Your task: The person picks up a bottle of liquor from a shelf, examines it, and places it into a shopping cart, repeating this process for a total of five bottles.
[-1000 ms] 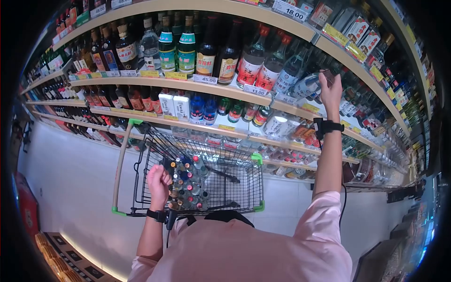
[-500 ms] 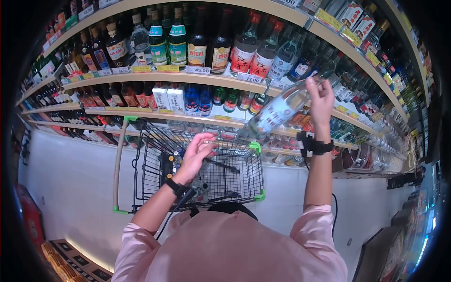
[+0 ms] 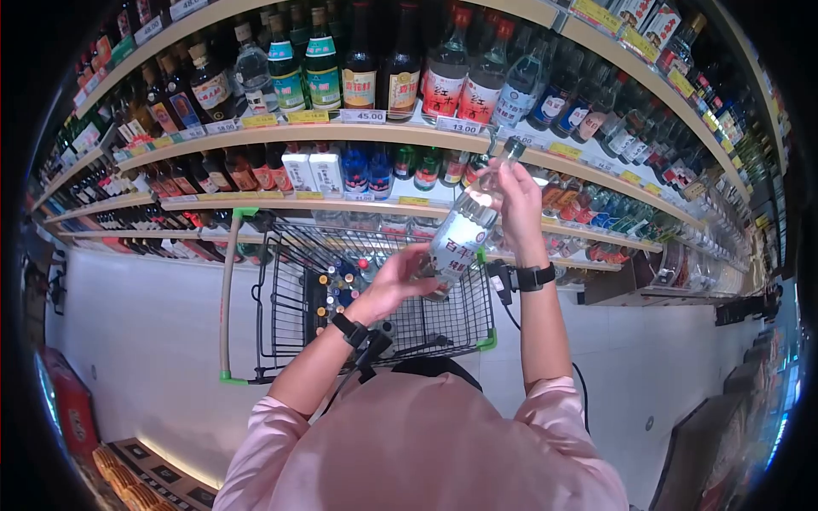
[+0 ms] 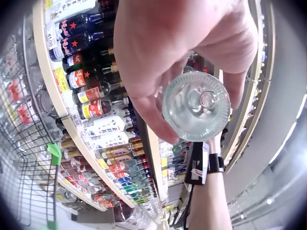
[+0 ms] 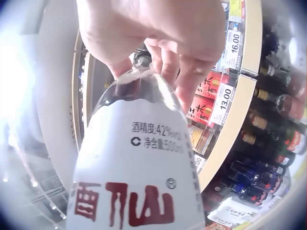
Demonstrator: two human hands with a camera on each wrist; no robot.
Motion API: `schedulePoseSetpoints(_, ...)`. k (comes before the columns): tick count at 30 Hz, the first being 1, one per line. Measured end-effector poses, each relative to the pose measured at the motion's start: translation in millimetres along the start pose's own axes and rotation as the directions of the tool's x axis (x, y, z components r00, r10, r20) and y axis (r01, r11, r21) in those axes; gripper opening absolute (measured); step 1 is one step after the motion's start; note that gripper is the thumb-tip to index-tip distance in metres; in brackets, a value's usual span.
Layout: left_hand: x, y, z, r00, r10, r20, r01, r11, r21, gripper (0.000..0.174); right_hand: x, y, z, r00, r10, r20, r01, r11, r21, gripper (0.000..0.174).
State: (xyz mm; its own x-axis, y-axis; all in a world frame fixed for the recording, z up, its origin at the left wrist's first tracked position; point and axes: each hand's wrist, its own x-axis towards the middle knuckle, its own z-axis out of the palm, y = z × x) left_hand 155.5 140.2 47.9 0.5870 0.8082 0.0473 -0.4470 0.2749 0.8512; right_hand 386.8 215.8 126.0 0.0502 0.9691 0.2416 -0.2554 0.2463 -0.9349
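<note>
A clear glass liquor bottle (image 3: 462, 228) with a white label leans over the shopping cart (image 3: 488, 341), its dark cap up toward the shelf. My right hand (image 3: 520, 200) grips it round the neck. At the lower end, my left hand (image 3: 394, 285) has thumb and fingers around the base. From the left wrist, the round ribbed bottom (image 4: 196, 108) of the bottle shows between thumb and fingers. The right wrist view shows the label (image 5: 129, 163) with dark red characters, below the fingers at the neck.
Several capped bottles (image 3: 339, 288) stand in the cart's left part, partly behind my left hand. Shelves of liquor bottles curve across the front, with price tags along the shelf edge (image 3: 409, 134). Red-labelled bottles (image 3: 443, 85) stand just beyond the held one. Pale floor (image 3: 153, 307) lies left of the cart.
My right hand has taken the bottle off the shelf and brought it left and down over the cart. The left hand has risen from above the cart to hold the bottle's base.
</note>
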Motion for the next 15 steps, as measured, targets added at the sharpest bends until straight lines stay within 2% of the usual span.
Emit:
schedulePoseSetpoints(1, -0.7, 7.8, 7.7, 0.999, 0.015, -0.033, -0.013, 0.997, 0.077, 0.058, 2.4, 0.6, -3.8, 0.999, 0.017, 0.051, -0.018, 1.0, 0.018, 0.033)
schedulePoseSetpoints(4, 9.4, -10.1, 12.0, 0.945, 0.326, -0.036, -0.278, 0.854, 0.439, 0.054, 1.4, 3.7, -4.0, 0.998, 0.01, 0.058, -0.008, 0.999, -0.035, 0.035)
schedulePoseSetpoints(5, 11.2, -13.9, 15.3, 0.914, 0.4, -0.064, -0.328, 0.823, 0.464, 0.056, -2.8, 4.2, -1.8, 0.996, 0.029, 0.086, -0.023, 0.997, -0.068, 0.046)
schedulePoseSetpoints(8, 7.3, -12.1, 30.5, 0.897, 0.377, -0.229, -0.26, 0.872, 0.415, 0.063, -18.8, 2.4, 7.8, 0.984, 0.176, 0.034, -0.171, 0.979, -0.108, 0.053)
schedulePoseSetpoints(9, 5.6, -13.9, 31.6, 0.883, 0.389, -0.264, -0.22, 0.838, 0.499, 0.064, -20.5, 3.2, 9.1, 0.979, 0.202, 0.039, -0.198, 0.976, -0.087, 0.059)
schedulePoseSetpoints(12, -0.8, -19.1, 29.4, 0.872, 0.404, -0.275, -0.113, 0.715, 0.69, 0.069, -21.2, 17.8, 0.9, 0.978, 0.176, 0.11, -0.17, 0.983, -0.063, 0.059)
schedulePoseSetpoints(13, -1.2, -22.0, 27.6, 0.88, 0.388, -0.274, -0.124, 0.744, 0.657, 0.068, -23.7, 19.8, 1.5, 0.982, 0.159, 0.102, -0.152, 0.986, -0.072, 0.055)
schedulePoseSetpoints(15, -0.6, -22.6, 27.5, 0.912, 0.316, -0.26, -0.164, 0.864, 0.477, 0.065, -28.2, 14.1, -0.4, 0.979, 0.185, 0.086, -0.184, 0.983, -0.022, 0.051)
